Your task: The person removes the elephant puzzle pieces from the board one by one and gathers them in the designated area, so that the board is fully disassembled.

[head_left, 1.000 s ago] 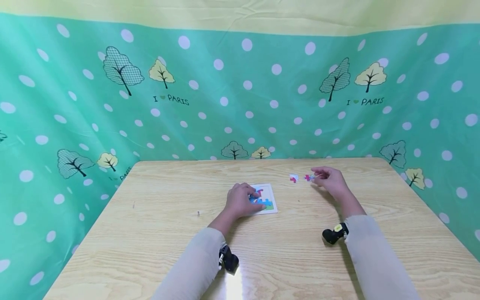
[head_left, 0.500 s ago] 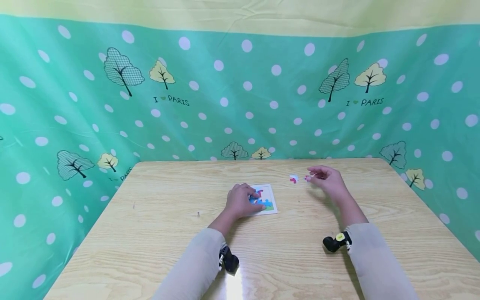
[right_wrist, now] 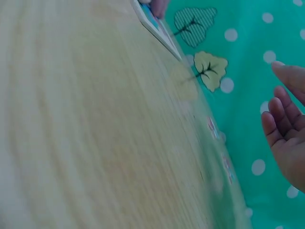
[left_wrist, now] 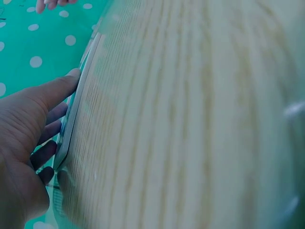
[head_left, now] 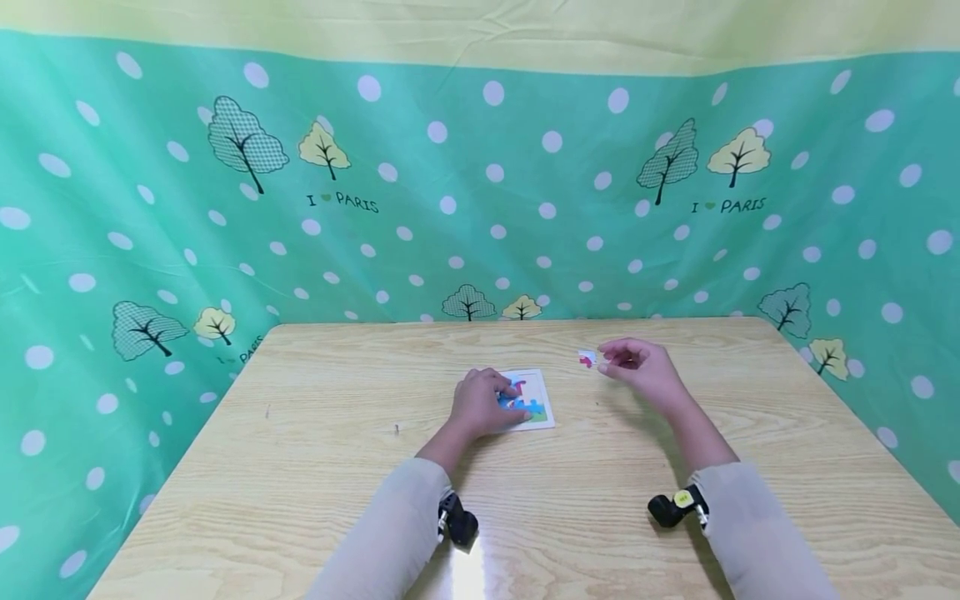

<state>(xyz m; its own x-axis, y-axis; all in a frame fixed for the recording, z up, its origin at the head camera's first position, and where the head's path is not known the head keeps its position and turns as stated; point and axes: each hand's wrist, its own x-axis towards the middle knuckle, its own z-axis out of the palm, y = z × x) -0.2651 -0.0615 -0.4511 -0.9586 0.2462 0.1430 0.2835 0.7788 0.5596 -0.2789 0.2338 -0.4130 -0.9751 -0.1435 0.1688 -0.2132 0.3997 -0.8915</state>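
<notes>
A small square jigsaw puzzle tray (head_left: 548,400) with a white border and partly filled blue, red and green picture lies mid-table. My left hand (head_left: 477,404) rests on its left side, thumb and fingers spread over the top and covering that part. Right of the tray, my right hand (head_left: 643,372) hovers beside a loose white-and-red jigsaw piece (head_left: 587,358). In the right wrist view, its thumb stands apart from the bent fingers, with nothing seen between them. Two loose pieces show there, including a second jigsaw piece (right_wrist: 228,167), which the hand hides in the head view.
The wooden table (head_left: 337,500) stands against a green dotted curtain (head_left: 420,192) printed with trees. A tiny dark mark or bit (head_left: 397,428) shows left of the left hand. A black wrist camera (head_left: 457,518) is on the left forearm, and another camera (head_left: 667,508) on the right.
My right hand has moved left, from the right-hand loose piece to beside the left-hand one, now covering the former in the head view. The left hand and tray have stayed put.
</notes>
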